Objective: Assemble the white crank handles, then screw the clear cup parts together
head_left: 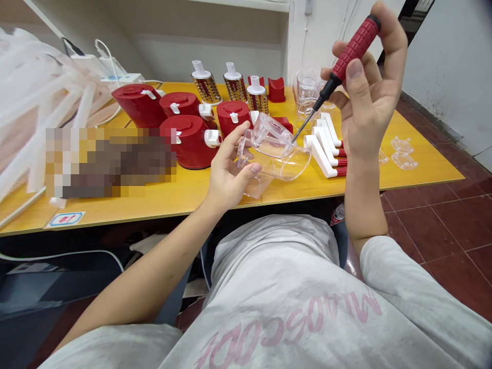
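A clear plastic housing (284, 163) is gripped in my left hand (230, 166), held above the front part of the yellow table. My right hand (371, 97) is closed around the red ridged handle of a screwdriver (355, 48). Its thin metal shaft slants down to the left, and the tip is at the upper side of the clear housing. Whether the tip touches a screw there is too small to tell. White crank handles with red grips (323, 154) lie on the table just right of the housing.
Several red round bases (188, 146) stand left of my left hand on the yellow table (184, 197). Behind them are three metal grater drums (206, 84) and a red pusher part (277, 89). More clear parts (403, 154) lie at right. White wrapping (34, 102) fills the far left.
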Action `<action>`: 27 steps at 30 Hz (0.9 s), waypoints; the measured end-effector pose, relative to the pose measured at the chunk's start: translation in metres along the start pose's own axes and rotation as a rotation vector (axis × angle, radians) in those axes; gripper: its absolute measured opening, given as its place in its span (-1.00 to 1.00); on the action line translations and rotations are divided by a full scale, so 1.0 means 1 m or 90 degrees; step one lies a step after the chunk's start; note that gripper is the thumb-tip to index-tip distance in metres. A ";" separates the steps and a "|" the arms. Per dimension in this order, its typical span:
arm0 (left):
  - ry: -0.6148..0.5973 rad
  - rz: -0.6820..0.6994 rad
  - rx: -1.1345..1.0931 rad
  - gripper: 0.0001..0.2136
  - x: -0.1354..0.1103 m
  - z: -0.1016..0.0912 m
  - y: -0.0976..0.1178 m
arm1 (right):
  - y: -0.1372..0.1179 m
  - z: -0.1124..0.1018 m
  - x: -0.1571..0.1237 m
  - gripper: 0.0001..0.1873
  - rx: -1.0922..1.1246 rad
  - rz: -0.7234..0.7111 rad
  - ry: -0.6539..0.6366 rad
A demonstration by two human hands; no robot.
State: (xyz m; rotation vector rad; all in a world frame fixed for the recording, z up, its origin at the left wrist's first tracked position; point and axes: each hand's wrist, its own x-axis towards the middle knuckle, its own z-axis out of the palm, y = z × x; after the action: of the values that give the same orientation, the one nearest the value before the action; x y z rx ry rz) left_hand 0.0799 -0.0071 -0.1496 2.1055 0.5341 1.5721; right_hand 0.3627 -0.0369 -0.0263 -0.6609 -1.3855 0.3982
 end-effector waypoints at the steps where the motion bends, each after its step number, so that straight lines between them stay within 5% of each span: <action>1: -0.001 0.002 -0.001 -0.10 0.000 0.000 -0.001 | 0.001 0.002 0.001 -0.38 0.034 -0.062 0.030; 3: 0.002 0.005 -0.005 -0.11 -0.001 0.000 -0.002 | 0.002 0.005 0.000 -0.46 0.056 -0.131 0.071; 16: -0.006 0.009 -0.003 -0.11 0.000 0.000 -0.001 | -0.001 0.014 0.000 -0.39 0.020 -0.107 0.141; 22: -0.008 0.015 -0.003 -0.11 0.000 0.000 -0.003 | -0.004 0.009 -0.002 -0.40 0.060 -0.086 0.067; 27: -0.009 0.011 -0.007 -0.12 -0.001 0.000 -0.001 | 0.000 0.013 0.000 -0.39 0.049 -0.130 0.088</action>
State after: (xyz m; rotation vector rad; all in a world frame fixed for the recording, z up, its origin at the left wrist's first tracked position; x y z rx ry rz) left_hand 0.0799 -0.0071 -0.1506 2.1165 0.5026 1.5643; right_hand 0.3502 -0.0345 -0.0255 -0.4695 -1.2859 0.2374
